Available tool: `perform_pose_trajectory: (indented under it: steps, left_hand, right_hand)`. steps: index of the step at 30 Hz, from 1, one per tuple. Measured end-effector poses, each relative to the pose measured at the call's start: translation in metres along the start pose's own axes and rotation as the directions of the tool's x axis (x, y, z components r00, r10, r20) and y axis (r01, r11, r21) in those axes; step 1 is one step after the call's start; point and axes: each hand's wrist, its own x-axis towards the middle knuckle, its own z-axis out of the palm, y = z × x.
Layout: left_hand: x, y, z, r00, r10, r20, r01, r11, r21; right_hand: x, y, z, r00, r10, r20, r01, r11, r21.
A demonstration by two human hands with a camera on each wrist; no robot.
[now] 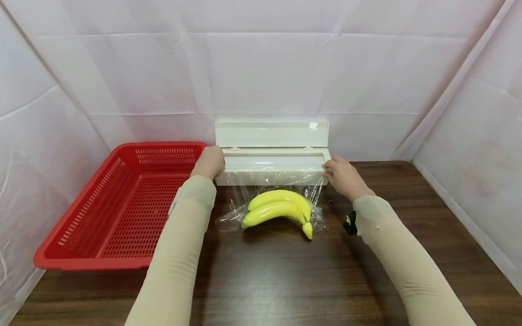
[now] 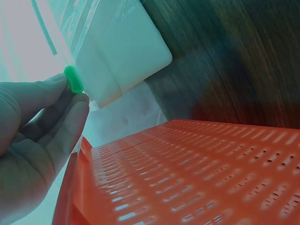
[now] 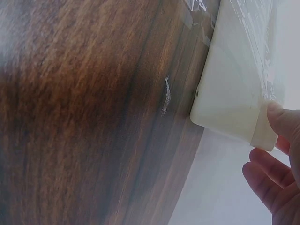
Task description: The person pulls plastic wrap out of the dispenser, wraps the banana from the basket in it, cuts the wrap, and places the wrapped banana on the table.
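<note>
A white cling film dispenser [image 1: 269, 177] stands at the back of the table with its lid [image 1: 272, 135] raised. Clear cling film [image 1: 238, 192] runs from its front edge down to a bunch of yellow bananas [image 1: 279, 209] lying just before it. At the dispenser's left end, my left hand [image 1: 210, 162] pinches a small green slider [image 2: 73, 79] between thumb and fingers. My right hand [image 1: 344, 175] grips the opposite end, its thumb on the top edge near the film and the other fingers around the corner [image 3: 265, 136].
A red perforated basket [image 1: 134, 203] sits to the left, close beside my left forearm. White cloth walls [image 1: 265, 72] enclose the dark wooden table [image 1: 265, 280] at the back and sides. A small shred of film [image 3: 166, 96] lies near the dispenser's right end.
</note>
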Motion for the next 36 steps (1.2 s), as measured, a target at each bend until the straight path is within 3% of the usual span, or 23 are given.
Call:
perform_pose_trajectory:
  steps: [5,22,36]
  left_hand:
    - [0.004,0.002,0.003,1.000,0.030,-0.004,-0.030,0.999,0.023]
    - [0.002,0.003,0.013,0.998,0.000,-0.060,-0.006,0.996,-0.092]
    - [0.005,0.008,0.017,0.995,0.050,-0.089,-0.049,0.999,0.020]
  right_hand:
    - [0.000,0.001,0.000,1.000,-0.001,-0.010,0.001,1.000,-0.010]
    - [0.002,-0.001,0.002,1.000,0.001,-0.009,-0.001,1.000,-0.011]
    - [0.000,-0.001,-0.001,1.000,-0.002,-0.016,0.001,1.000,-0.029]
